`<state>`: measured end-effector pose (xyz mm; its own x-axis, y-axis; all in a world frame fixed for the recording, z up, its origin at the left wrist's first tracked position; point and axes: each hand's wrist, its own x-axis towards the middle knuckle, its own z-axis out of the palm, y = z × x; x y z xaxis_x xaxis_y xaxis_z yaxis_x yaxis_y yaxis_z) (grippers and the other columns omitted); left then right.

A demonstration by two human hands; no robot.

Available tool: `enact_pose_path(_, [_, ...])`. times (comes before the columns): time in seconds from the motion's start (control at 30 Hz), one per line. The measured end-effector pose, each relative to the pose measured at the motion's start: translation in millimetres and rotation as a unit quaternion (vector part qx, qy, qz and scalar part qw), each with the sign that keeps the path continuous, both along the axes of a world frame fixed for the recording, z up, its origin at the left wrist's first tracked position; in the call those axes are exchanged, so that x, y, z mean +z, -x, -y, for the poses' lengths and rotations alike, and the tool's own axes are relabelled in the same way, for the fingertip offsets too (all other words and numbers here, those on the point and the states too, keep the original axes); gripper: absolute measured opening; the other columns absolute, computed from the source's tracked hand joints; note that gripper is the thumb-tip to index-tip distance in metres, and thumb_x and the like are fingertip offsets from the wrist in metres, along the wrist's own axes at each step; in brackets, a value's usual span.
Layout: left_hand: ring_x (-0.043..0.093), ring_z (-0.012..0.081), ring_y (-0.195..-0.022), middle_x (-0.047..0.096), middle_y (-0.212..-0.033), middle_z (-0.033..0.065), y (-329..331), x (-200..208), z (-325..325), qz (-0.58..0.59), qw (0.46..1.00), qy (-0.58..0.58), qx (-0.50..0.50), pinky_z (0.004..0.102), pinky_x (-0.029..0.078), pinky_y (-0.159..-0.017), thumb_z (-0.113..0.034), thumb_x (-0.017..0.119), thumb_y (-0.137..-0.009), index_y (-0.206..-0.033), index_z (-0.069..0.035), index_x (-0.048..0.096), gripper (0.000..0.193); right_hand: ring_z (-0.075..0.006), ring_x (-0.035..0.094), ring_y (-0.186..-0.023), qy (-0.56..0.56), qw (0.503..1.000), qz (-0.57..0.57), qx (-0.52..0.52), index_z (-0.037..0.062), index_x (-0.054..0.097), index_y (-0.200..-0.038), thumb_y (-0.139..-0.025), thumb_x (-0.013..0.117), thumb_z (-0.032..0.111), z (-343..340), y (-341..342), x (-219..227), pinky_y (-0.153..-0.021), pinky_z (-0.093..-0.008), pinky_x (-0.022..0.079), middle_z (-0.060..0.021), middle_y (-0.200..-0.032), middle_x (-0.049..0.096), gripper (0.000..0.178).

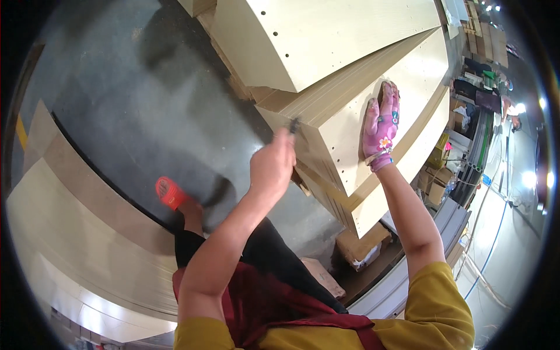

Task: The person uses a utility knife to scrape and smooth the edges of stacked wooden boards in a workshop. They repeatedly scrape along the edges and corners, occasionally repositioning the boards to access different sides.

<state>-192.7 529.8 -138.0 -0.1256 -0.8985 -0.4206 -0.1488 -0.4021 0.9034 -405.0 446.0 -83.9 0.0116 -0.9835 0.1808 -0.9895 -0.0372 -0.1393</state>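
Observation:
My bare left hand is closed around a small dark tool, blurred by motion, its kind not clear. The tool's tip is at the near left corner of a stack of cream panels. My right hand, in a pink-purple flowered glove, lies flat on the top panel with its fingers stretched out. Small drilled holes run along that panel's near edge. Another stack of cream panels stands just beyond, its top panels overlapping at an angle.
A large curved-looking stack of pale panels is on my left, across the grey floor. Near my legs sits an open cardboard box. Metal profiles lie along the right. Another person is at the far right.

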Motion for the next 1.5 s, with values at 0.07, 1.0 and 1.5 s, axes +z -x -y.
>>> enact_pose_path(0.07, [0.058,0.021,-0.05,0.056,-0.056,0.0067,5.6,-9.6,9.8,-0.002,0.996,-0.065,0.067,0.0344,0.044,-0.05,-0.019,0.041,-0.097,-0.089,-0.005,0.042,0.016,-0.0388,0.033,-0.129,-0.001,1.0,-0.003,-0.008,0.002,0.041,-0.132,-0.091,0.044,0.025,-1.7,-3.9,4.6,-0.107,-0.0457,0.025,-0.0217,-0.137,0.039,0.047])
enact_pose_path(1.0, [0.053,0.0091,-0.068,0.058,-0.075,0.0033,-8.4,64.2,-16.9,-0.179,0.944,-0.191,0.201,0.0265,0.045,-0.062,-0.019,0.047,-0.096,-0.091,-0.002,0.053,0.019,-0.0344,0.03,-0.133,-0.061,0.997,-0.018,-0.044,0.0013,0.04,-0.134,-0.088,0.046,0.025,1.7,-4.3,16.5,-0.11,-0.0466,0.017,-0.0194,-0.141,0.036,0.052])
enact_pose_path(1.5, [0.056,0.0075,-0.07,0.059,-0.08,-0.0019,-74.0,104.4,-3.4,-0.081,0.917,-0.39,-0.004,0.0219,0.041,-0.063,-0.013,0.062,-0.088,-0.09,-0.01,0.054,0.009,-0.0255,0.035,-0.13,-0.09,0.993,0.013,-0.081,0.0136,0.042,-0.134,-0.088,0.048,0.035,2.2,10.4,27.2,-0.109,-0.0441,0.019,-0.0086,-0.139,0.04,0.051])
